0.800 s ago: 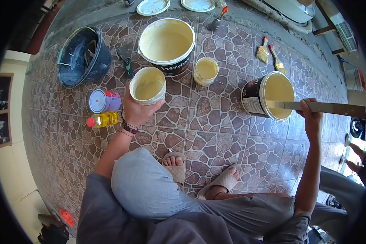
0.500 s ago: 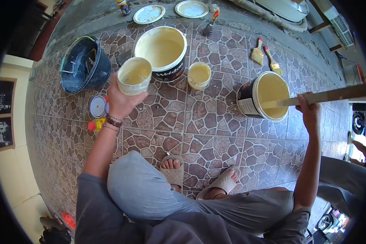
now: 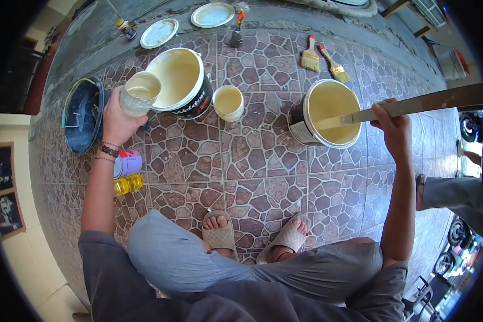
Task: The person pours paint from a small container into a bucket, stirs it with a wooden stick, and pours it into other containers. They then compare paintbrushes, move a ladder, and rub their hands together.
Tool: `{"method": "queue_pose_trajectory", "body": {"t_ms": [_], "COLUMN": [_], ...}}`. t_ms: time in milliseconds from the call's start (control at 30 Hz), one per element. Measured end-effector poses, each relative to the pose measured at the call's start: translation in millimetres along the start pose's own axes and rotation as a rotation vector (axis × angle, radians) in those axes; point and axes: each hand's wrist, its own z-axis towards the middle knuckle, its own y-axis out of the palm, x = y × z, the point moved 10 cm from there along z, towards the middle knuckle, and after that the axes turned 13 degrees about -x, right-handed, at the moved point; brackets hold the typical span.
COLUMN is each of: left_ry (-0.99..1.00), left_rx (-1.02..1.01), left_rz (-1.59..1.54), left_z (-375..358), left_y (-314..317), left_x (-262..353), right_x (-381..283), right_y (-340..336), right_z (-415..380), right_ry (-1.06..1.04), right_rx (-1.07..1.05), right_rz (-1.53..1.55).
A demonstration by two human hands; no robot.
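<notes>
My left hand (image 3: 118, 121) is closed around a translucent plastic cup (image 3: 136, 105) with pale liquid inside. It is held beside the near left rim of a large bucket of cream paint (image 3: 192, 102). My right hand (image 3: 395, 129) grips a long wooden stirring stick (image 3: 429, 102). The paint-coated lower end of the stick reaches into a second paint bucket (image 3: 299, 119), which holds cream paint. Between the two buckets stands a small tub of cream paint (image 3: 229, 114), touched by neither hand.
At the left are a dark blue basin (image 3: 81, 137), a lilac can (image 3: 130, 162) and a yellow bottle (image 3: 127, 184). Two paintbrushes (image 3: 309, 60) lie beyond the right bucket. Farther back are round lids (image 3: 213, 15) and a scraper (image 3: 236, 37). Another person's leg (image 3: 451, 192) shows at right.
The view has turned, so the buckets and cup appear farther left and the near buckets' surroundings shift. The other person's leg and foot show more. Both hands keep their holds.
</notes>
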Motion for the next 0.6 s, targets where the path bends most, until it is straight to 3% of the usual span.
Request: {"method": "queue_pose_trajectory", "body": {"t_ms": [300, 367, 600], "left_ry": [0.002, 0.075, 0.006], "left_rx": [-0.034, -0.051, -0.125], "left_rz": [0.065, 0.107, 0.230], "left_z": [16.7, 20.4, 26.9], "left_y": [4.1, 6.0, 2.3], "left_x": [4.4, 2.4, -1.4], "right_x": [8.0, 8.8, -0.4], "right_y": [-34.7, -32.9, -20.8], "right_z": [-6.1, -5.1, -4.9], "right_ry": [-0.022, -0.021, -0.024], "right_rx": [0.122, 0.106, 0.085], "right_rz": [0.053, 0.014, -0.077]}}
